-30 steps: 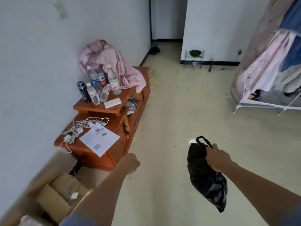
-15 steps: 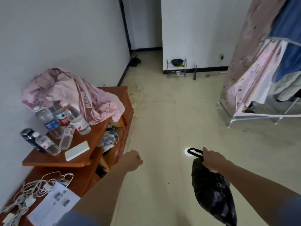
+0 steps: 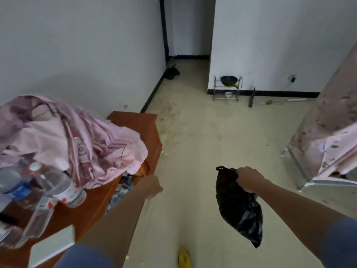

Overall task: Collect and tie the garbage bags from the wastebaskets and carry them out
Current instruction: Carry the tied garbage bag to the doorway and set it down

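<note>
Walking forward has brought you level with the wooden stand [image 3: 148, 132]. A second ago it lay ahead on your left with its lower shelf of papers and cables in view; that shelf is now out of frame. Your right hand [image 3: 249, 178] grips the gathered neck of the black garbage bag [image 3: 239, 209] just as it did then, fingers wrapped tight round it. The bag hangs free, to the right of the stand and off the floor [image 3: 193, 142]. Your left hand [image 3: 153, 187], just off the stand's open front, is curled into a fist with nothing in it that shows. I judge this bag collected and closed, and the carrying-out under way. A yellow slipper [image 3: 184, 259] shows on the floor to the right of the stand's near end. On that near end stand blurred water bottles [image 3: 63, 188], and a pink cloth [image 3: 77, 136] is heaped over the middle. The pale floor is scuffed and crumb-strewn along the stand's far end. Across the floor from the stand a covered clothes rail [image 3: 318, 142] stands on the right. Beyond the stand a small metal rack [image 3: 227, 89] with a dark bowl sits against the white wall. A dark heap [image 3: 171, 72] lies at the mouth of the corridor [image 3: 190, 35], your likely way out.
</note>
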{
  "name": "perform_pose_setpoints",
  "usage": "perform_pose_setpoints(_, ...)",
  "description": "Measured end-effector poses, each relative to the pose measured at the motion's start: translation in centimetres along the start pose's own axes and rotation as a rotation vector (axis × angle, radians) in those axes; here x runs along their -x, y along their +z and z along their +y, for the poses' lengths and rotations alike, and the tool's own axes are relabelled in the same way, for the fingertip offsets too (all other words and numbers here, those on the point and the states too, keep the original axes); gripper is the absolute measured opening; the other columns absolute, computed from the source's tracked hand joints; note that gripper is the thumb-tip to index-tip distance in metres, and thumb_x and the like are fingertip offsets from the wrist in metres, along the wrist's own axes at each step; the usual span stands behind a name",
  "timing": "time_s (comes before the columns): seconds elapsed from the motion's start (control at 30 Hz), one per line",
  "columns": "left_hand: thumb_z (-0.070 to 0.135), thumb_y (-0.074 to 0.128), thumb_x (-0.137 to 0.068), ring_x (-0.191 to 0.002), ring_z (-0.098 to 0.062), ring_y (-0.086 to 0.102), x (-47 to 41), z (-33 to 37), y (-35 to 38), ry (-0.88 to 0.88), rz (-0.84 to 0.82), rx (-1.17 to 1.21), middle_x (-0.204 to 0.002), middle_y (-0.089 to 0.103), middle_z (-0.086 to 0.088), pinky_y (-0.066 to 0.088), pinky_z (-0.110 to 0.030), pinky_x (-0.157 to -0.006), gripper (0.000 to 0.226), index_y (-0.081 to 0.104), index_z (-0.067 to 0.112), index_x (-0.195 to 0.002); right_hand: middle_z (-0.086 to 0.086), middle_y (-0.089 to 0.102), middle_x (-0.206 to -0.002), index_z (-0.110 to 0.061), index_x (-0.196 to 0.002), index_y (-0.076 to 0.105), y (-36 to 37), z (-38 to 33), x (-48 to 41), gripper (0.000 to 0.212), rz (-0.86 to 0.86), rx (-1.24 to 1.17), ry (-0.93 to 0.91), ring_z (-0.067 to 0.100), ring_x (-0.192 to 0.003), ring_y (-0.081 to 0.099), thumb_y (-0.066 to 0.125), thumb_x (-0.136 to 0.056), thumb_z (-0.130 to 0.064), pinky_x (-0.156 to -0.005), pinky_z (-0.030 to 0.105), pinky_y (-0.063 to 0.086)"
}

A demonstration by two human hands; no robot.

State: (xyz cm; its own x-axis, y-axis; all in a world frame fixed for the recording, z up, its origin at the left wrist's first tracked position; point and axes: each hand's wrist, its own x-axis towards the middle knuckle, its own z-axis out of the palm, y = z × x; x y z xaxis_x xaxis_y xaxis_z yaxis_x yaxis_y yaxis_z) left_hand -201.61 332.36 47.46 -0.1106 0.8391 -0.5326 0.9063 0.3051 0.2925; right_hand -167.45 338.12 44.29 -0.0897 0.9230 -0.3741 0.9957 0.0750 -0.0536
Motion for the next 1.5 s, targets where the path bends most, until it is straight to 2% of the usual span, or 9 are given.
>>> perform_pose_setpoints(0.13,0.021,0.057,-0.091,-0.102,-0.034,0.066,-10.1,2.2,-6.7,0.081,-0.041,0.009,-0.099,0.069,-0.016,0.047,-0.029,-0.073,0.026,0.067,-0.002,-0.098,0.004,0.053,-0.085,-0.012,-0.097,0.055,-5.4,-0.6,-10.6,0.015,-0.030,-0.062,0.055,0.020,-0.070,0.053,0.040,-0.093,-0.013,-0.053,0.026,0.036)
perform_pose_setpoints(0.3,0.023,0.057,-0.090,-0.099,-0.027,0.066,-21.5,7.8,-16.0,0.128,-0.028,-0.037,-0.108,0.070,-0.016,0.042,-0.023,-0.069,0.028,0.069,0.000,-0.101,0.003,0.054,-0.080,-0.012,-0.090,0.054,-12.8,-1.2,-22.2,0.012,-0.030,-0.151,0.088,0.017,-0.063,0.051,0.043,-0.092,-0.015,-0.050,0.027,0.035)
perform_pose_setpoints(0.63,0.023,0.061,-0.091,-0.105,-0.027,0.064,-47.8,18.9,-27.8,0.098,-0.052,0.034,-0.114,0.067,-0.017,0.050,-0.029,-0.081,0.030,0.067,0.001,-0.110,0.006,0.060,-0.092,-0.011,-0.106,0.061,-22.2,1.8,-53.1,0.021,-0.039,-0.239,0.040,0.021,-0.074,0.057,0.047,-0.093,-0.019,-0.054,0.027,0.039)
perform_pose_setpoints(0.83,0.027,0.059,-0.092,-0.084,-0.023,0.061,-61.2,24.1,-37.3,0.064,-0.009,0.084,-0.092,0.064,-0.011,0.049,-0.030,-0.075,0.031,0.065,0.002,-0.109,0.003,0.054,-0.086,-0.013,-0.109,0.057,-32.3,2.6,-70.2,0.019,-0.039,-0.219,-0.012,0.020,-0.072,0.053,0.048,-0.093,-0.020,-0.050,0.025,0.035)
perform_pose_setpoints(0.97,0.027,0.057,-0.093,-0.098,-0.028,0.063,-70.0,25.0,-43.2,0.022,0.022,0.136,-0.110,0.067,-0.016,0.048,-0.031,-0.080,0.031,0.063,0.003,-0.112,0.002,0.056,-0.084,-0.014,-0.108,0.061,-38.0,1.1,-81.3,0.020,-0.023,-0.214,-0.050,0.019,-0.071,0.054,0.049,-0.093,-0.020,-0.052,0.025,0.037)
perform_pose_setpoints(1.03,0.026,0.057,-0.094,-0.105,-0.029,0.063,-75.3,25.0,-45.6,-0.007,0.013,0.120,-0.111,0.067,-0.016,0.046,-0.027,-0.075,0.032,0.064,0.000,-0.111,0.004,0.057,-0.088,-0.013,-0.106,0.060,-39.6,0.5,-87.4,0.019,-0.017,-0.208,-0.059,0.021,-0.075,0.055,0.050,-0.092,-0.023,-0.053,0.026,0.037)
perform_pose_setpoints(1.17,0.022,0.060,-0.092,-0.074,-0.023,0.059,-87.5,24.4,-49.9,-0.044,-0.069,0.144,-0.082,0.062,-0.012,0.040,-0.023,-0.055,0.022,0.064,0.001,-0.097,0.005,0.058,-0.089,-0.013,-0.101,0.060,-41.9,-0.8,-100.0,0.018,-0.038,-0.210,-0.036,0.021,-0.076,0.057,0.050,-0.093,-0.024,-0.053,0.026,0.037)
perform_pose_setpoints(1.33,0.026,0.058,-0.092,-0.072,-0.025,0.059,-101.2,25.4,-58.8,-0.043,-0.139,0.064,-0.078,0.059,-0.008,0.039,-0.022,-0.051,0.020,0.058,0.009,-0.081,0.005,0.059,-0.087,-0.015,-0.090,0.056,-47.7,-3.3,-113.7,0.011,-0.040,-0.231,0.030,0.022,-0.078,0.057,0.052,-0.092,-0.024,-0.057,0.028,0.039)
perform_pose_setpoints(1.5,0.024,0.059,-0.089,-0.093,-0.029,0.063,-113.5,29.0,-69.3,0.018,-0.057,0.107,-0.107,0.064,-0.016,0.046,-0.029,-0.072,0.019,0.058,0.009,-0.101,0.008,0.063,-0.089,-0.013,-0.091,0.061,-54.9,-4.9,-125.1,0.012,0.003,-0.295,0.046,0.023,-0.080,0.060,0.052,-0.091,-0.022,-0.064,0.030,0.043)
